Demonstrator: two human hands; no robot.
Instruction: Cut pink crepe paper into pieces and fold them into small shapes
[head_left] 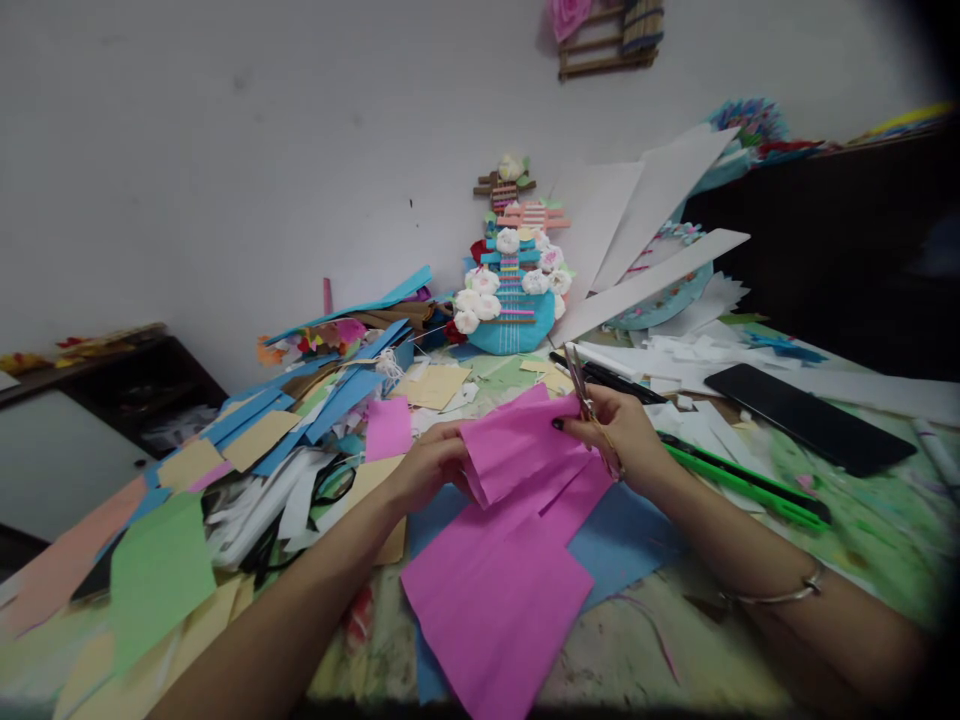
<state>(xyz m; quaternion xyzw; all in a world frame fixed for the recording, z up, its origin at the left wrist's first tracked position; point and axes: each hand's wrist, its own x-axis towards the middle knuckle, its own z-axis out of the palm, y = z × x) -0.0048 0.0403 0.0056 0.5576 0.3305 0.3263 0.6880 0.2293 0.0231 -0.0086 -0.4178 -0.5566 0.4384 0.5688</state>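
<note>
My left hand (435, 464) is closed on the left edge of a sheet of pink crepe paper (517, 440), its thumb hidden behind the sheet. Scissors (579, 372) rest in my right hand (622, 435), their blades pointing up and away from me. The thumb and fingers of that hand also pinch the right edge of the pink paper. Below, more pink paper (502, 590) spreads over a blue sheet (622, 545) on the table.
Coloured paper scraps (165, 560) crowd the left side. A green cutter (750, 480) and a black phone (810, 415) lie at right. A blue lute-shaped craft with white flowers (514, 310) leans on the wall. White board strips (652, 285) stand beside it.
</note>
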